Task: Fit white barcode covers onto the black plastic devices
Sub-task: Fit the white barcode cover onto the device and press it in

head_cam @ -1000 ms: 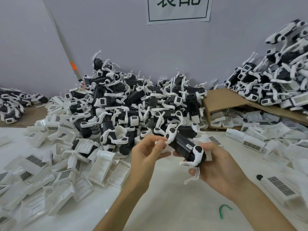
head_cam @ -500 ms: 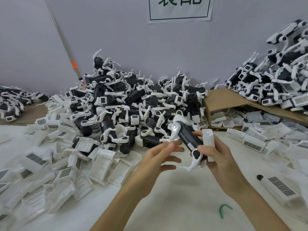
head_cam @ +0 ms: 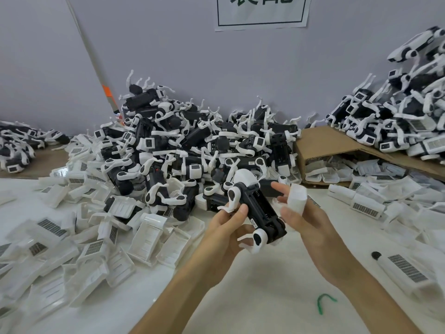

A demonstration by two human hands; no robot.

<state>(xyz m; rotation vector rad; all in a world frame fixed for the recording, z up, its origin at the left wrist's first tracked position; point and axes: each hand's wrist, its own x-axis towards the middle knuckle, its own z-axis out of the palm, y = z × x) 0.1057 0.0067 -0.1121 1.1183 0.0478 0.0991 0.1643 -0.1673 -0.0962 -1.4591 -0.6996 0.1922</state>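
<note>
1 black device (head_cam: 258,208) was gripped in the left hand (head_cam: 226,235), with the thumb pressed on its side and its open recess turned upward. Just outside that grip and not touching the device, 1 white cover (head_cam: 297,197) was pinched in the right hand (head_cam: 310,227). The step in hand was judged to be alignment. Next, the cover would need to be squared over the recess and pressed home.

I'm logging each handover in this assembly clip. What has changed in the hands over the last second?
The black device has passed to the left hand, which now grips it from below, and it has turned so its open compartment faces up. The right hand no longer wraps it and pinches the white cover, raised just right of it. The device pile and cardboard box are unchanged.
</note>
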